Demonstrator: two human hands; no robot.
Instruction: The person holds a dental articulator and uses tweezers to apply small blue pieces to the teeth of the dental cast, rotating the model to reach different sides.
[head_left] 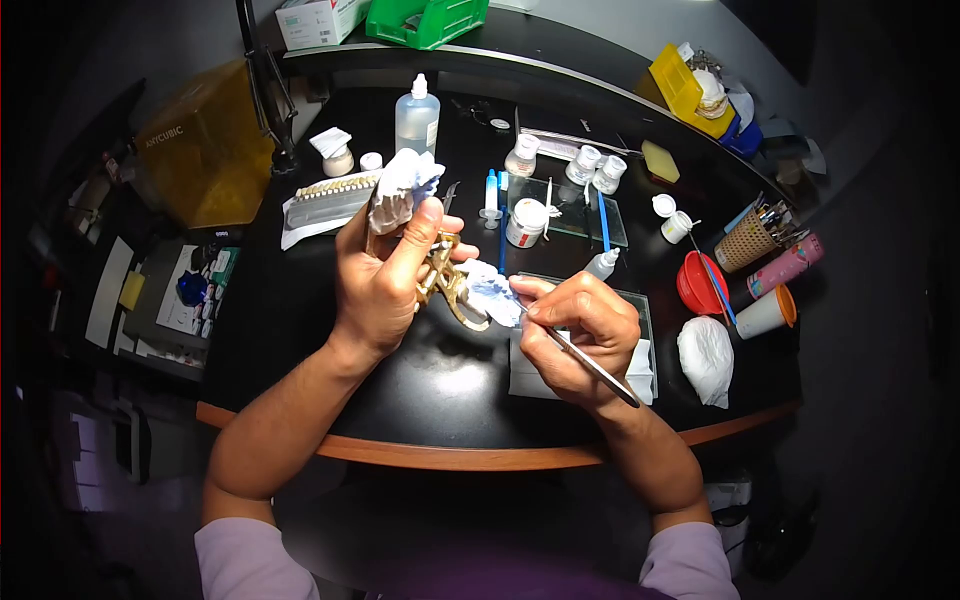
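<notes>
My left hand (385, 270) is closed around a brass-coloured dental articulator (440, 275), held up above the desk and opened out. A white and pale blue plaster cast (400, 190) sits on its upper arm, by my left thumb. Another pale blue cast (490, 292) is on the other arm, between my two hands. My right hand (582, 335) pinches a thin dark-handled tool (598, 370) like a brush or carver. The tool's tip is at the edge of this second cast, too small to make out, and my right fingertips are close to the cast.
A clear squeeze bottle (417, 120) and a tooth shade guide (330, 200) stand behind my left hand. Beyond my right hand are a white jar (527, 222), several small bottles and a glass slab (600, 225). A red bowl (702, 285) and white tissue (706, 362) lie at the right.
</notes>
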